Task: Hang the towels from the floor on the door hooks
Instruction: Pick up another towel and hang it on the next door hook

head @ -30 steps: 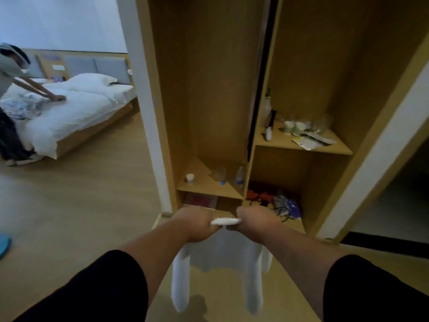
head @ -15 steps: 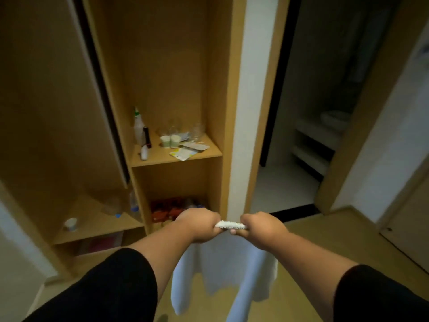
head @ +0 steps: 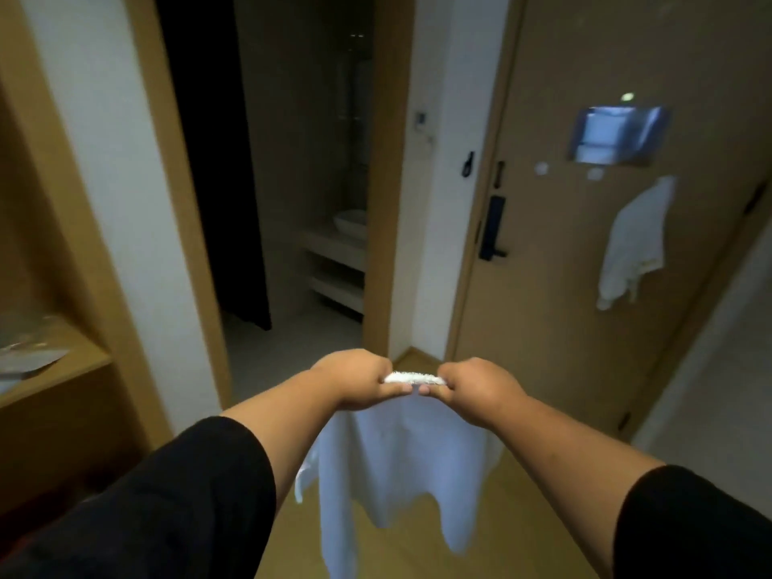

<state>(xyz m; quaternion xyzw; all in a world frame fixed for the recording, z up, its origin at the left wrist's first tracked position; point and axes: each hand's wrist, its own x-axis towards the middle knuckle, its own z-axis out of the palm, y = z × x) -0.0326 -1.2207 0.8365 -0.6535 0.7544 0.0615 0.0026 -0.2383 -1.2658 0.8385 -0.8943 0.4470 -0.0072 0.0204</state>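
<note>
Wooden door (head: 585, 286) ahead is carrying one hung towel (head: 633, 244); left hand (head: 355, 380) and right hand (head: 476, 388) are gripping a white towel (head: 401, 461) over wood floor (head: 518, 507).

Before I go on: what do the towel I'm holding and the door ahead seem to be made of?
Held towel: white cloth, probably cotton terry; the edge stretched between left hand and right hand looks nubby, and the rest drapes limply. Door: tan, matte, wood-look panel, likely laminate or veneer; no grain is visible, so I can't tell which.
</note>
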